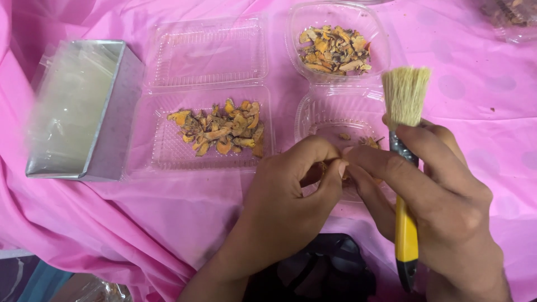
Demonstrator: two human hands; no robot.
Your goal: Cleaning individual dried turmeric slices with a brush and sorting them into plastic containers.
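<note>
My left hand (291, 193) pinches a small orange dried piece (323, 166) between thumb and fingers, just over the near edge of a round clear plastic container (316, 109). My right hand (442, 196) grips a paintbrush with a yellow handle (406, 232) and pale bristles (405, 95) pointing up and away; its fingertips meet the left hand's fingers at the same piece. A few more dried bits (366, 141) lie in that container.
A clear hinged tray (162, 162) holds a pile of orange dried pieces (221, 128). A round tub (380, 39) at the back holds more. A metal tin lined with plastic (106, 140) stands at the left. Pink cloth (481, 100) covers everything.
</note>
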